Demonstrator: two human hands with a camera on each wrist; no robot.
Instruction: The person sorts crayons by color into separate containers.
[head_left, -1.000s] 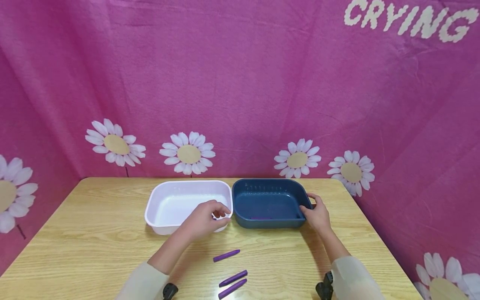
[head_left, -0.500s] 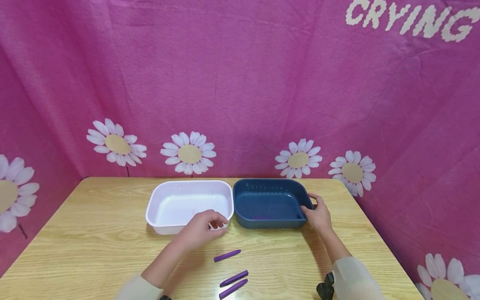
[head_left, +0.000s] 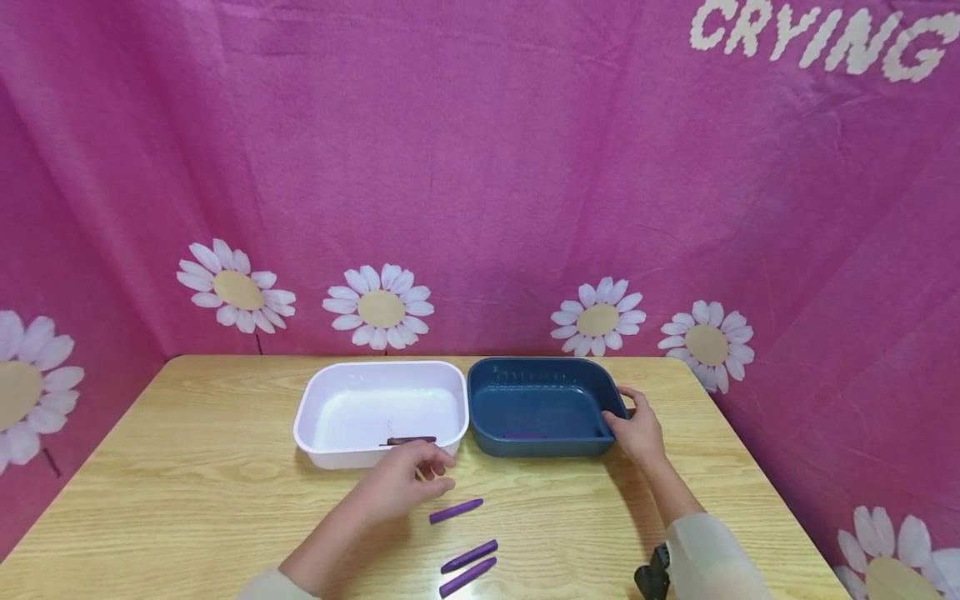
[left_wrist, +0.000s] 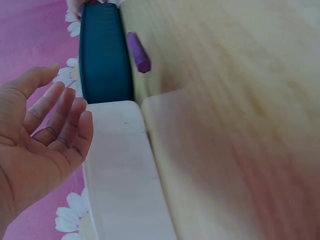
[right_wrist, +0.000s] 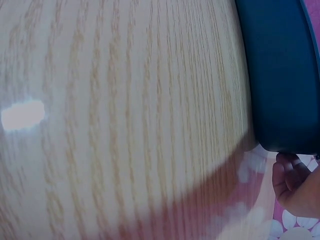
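Note:
In the head view, my left hand (head_left: 408,482) hovers at the near side of a white plastic bin (head_left: 306,425), fingers loosely bent and nothing between them. The left wrist view shows its bare palm. A dark crayon (head_left: 411,440) lies in that bin, just beyond the knuckles. My right hand (head_left: 637,429) grips the right end of a dark blue bin (head_left: 547,450), thumb over the rim and fingers outside. A purple crayon (head_left: 525,436) shows faintly on the blue bin's floor. Closest to my left hand on the table is another purple crayon (head_left: 456,511).
Nearer to me, two more crayons, an upper one (head_left: 468,556) and a lower one (head_left: 468,577), lie almost parallel on the wooden table (head_left: 187,483). Both bins stand side by side along its back. A pink flowered cloth (head_left: 480,183) hangs behind.
My left hand has drawn back toward me and slightly left from the white bin's right corner. A dark crayon now shows inside that bin. The right hand keeps its grip.

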